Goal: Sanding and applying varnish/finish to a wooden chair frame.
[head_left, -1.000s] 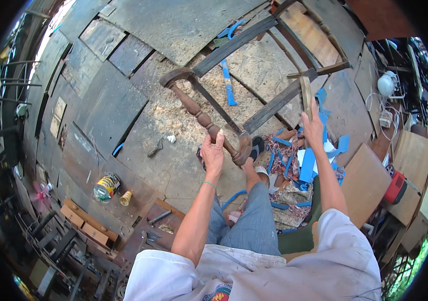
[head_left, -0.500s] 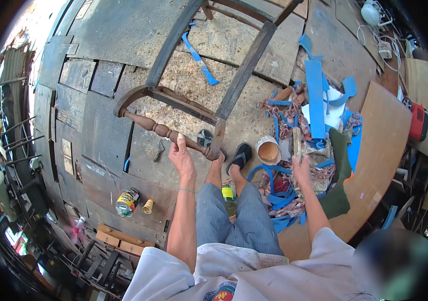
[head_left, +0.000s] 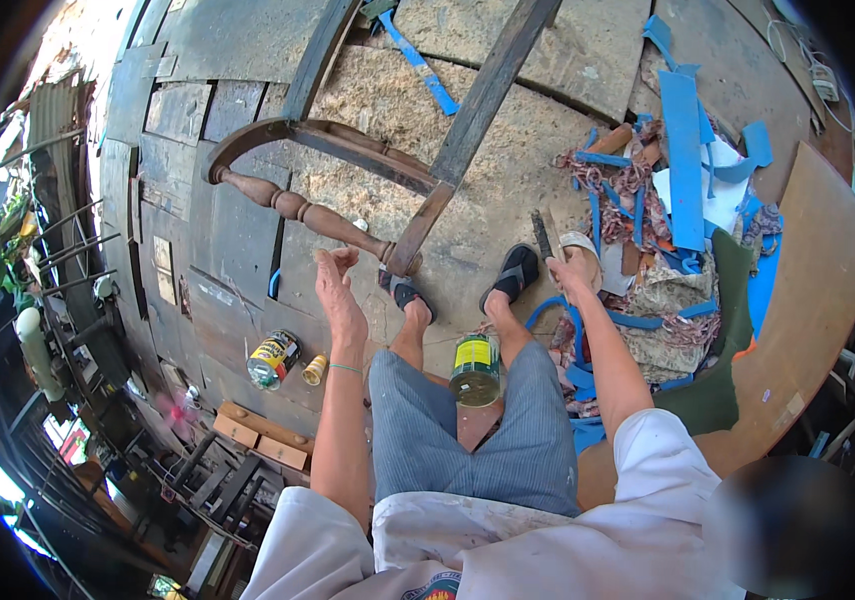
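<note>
A dark wooden chair frame (head_left: 492, 95) lies at the upper middle, with a turned spindle (head_left: 319, 217) along its near side. My left hand (head_left: 340, 295) is just below this spindle, fingers apart and slightly curled, holding nothing. My right hand (head_left: 575, 274) is closed round a narrow brush-like tool (head_left: 544, 236), whose dark end points up and away. Beside and partly behind that hand is a light-coloured cup (head_left: 585, 246); its contents are mostly hidden now. Between my legs stands a tin (head_left: 474, 370) with a green and yellow label.
Rags and blue strips (head_left: 684, 160) are heaped at right, beside a curved brown board (head_left: 817, 250) and dark green cloth (head_left: 722, 340). A labelled can (head_left: 273, 358) and small tan cup-like piece (head_left: 314, 370) sit at left. Worn boards (head_left: 232, 225) cover the floor.
My left hand has come off the spindle. My right hand has moved from over the rag heap to beside the cup, tilting the tool leftward. The whole view has shifted.
</note>
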A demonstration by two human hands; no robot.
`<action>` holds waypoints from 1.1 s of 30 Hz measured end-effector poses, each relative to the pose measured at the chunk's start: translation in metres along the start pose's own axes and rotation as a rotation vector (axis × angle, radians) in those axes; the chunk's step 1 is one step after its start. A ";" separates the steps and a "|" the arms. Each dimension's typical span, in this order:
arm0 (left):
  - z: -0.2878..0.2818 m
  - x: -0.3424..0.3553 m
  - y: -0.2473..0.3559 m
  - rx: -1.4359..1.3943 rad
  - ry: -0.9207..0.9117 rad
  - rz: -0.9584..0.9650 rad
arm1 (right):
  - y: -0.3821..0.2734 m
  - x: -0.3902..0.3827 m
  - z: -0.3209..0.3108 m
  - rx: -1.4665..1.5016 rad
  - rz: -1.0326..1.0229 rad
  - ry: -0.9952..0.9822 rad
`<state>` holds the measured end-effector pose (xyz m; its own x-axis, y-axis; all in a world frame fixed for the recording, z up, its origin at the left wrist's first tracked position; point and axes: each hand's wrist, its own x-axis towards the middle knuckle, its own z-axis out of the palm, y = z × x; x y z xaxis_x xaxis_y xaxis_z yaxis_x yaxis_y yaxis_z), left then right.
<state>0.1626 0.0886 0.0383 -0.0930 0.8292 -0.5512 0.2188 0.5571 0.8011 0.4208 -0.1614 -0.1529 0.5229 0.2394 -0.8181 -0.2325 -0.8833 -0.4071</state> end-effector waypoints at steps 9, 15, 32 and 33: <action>-0.087 0.004 -0.144 0.143 -0.003 -0.178 | -0.006 0.079 0.042 -0.907 -0.271 -0.076; -0.174 0.000 -0.185 0.224 0.141 -0.286 | -0.043 0.053 0.040 -1.340 -0.354 0.196; -0.305 -0.040 -0.387 -0.304 0.866 -0.631 | -0.065 -0.189 0.450 -0.955 -0.953 -1.062; -0.306 -0.027 -0.400 -0.357 0.892 -0.600 | -0.064 -0.204 0.490 -0.886 -0.950 -1.081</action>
<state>-0.2200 -0.1431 -0.1959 -0.7804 0.0808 -0.6200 -0.3710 0.7384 0.5632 -0.0727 0.0434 -0.1589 -0.6502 0.5956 -0.4717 0.5061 -0.1234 -0.8536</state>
